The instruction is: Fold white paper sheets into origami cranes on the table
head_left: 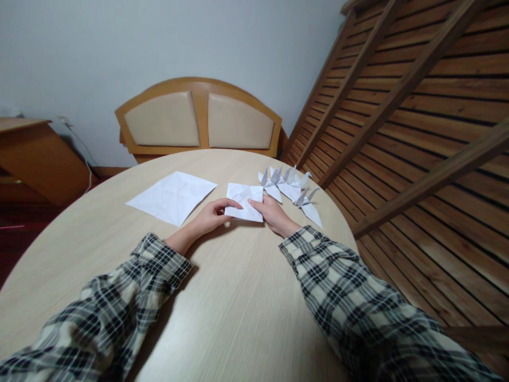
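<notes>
A small folded white paper square (245, 200) lies on the round wooden table (222, 297). My left hand (212, 214) pinches its near left edge, thumb on top. My right hand (270, 212) holds its near right corner, forefinger pressed onto the sheet. Both arms wear checked sleeves. To the left of the hands, a larger creased white sheet (172, 196) lies flat. Several folded paper cranes (289, 187) stand in a cluster just right of the small square.
A wooden chair (199, 119) with two padded back panels stands at the table's far side. Slatted wooden panels (417, 132) lean along the right. A low wooden cabinet (35, 154) sits at the left against the wall.
</notes>
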`<action>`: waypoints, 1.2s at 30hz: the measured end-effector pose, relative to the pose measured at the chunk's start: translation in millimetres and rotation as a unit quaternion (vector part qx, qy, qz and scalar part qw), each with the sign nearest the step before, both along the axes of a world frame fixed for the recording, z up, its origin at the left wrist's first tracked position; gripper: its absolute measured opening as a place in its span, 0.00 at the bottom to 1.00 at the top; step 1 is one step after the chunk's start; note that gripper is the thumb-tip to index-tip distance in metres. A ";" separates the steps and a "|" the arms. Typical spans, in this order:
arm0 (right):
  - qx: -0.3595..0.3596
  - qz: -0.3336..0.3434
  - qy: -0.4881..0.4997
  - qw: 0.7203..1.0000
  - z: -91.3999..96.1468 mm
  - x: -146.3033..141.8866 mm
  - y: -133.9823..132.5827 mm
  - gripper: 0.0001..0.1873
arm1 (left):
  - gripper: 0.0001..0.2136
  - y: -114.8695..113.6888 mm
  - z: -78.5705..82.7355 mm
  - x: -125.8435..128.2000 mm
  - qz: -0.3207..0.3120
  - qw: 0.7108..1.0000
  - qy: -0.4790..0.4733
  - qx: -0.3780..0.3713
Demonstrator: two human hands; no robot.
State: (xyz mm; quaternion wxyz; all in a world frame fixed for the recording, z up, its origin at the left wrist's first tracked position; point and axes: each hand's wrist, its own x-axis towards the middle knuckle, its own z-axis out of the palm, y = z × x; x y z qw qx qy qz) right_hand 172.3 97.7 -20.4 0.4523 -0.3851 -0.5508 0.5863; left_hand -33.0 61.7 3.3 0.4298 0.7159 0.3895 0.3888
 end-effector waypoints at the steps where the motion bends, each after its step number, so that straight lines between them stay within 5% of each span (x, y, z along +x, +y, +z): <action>1: 0.003 0.001 -0.001 1.000 -0.5 0.1 0.4 0.11 | 0.15 -0.1 0.2 0.2 -0.001 1.000 0.002 0.001; 24: 0.090 0.045 -0.065 0.993 -2.6 -1.3 -3.4 0.18 | 0.12 5.5 -8.1 1.7 0.072 0.996 -0.041 0.022; 30: 0.116 0.062 -0.077 0.988 -2.1 -2.2 -4.1 0.20 | 0.21 4.5 -13.0 1.5 0.071 0.991 -0.109 -0.015; 36: 0.115 0.073 -0.076 0.988 1.9 -4.1 -8.4 0.21 | 0.31 6.1 -15.9 -2.0 0.119 0.990 -0.074 0.008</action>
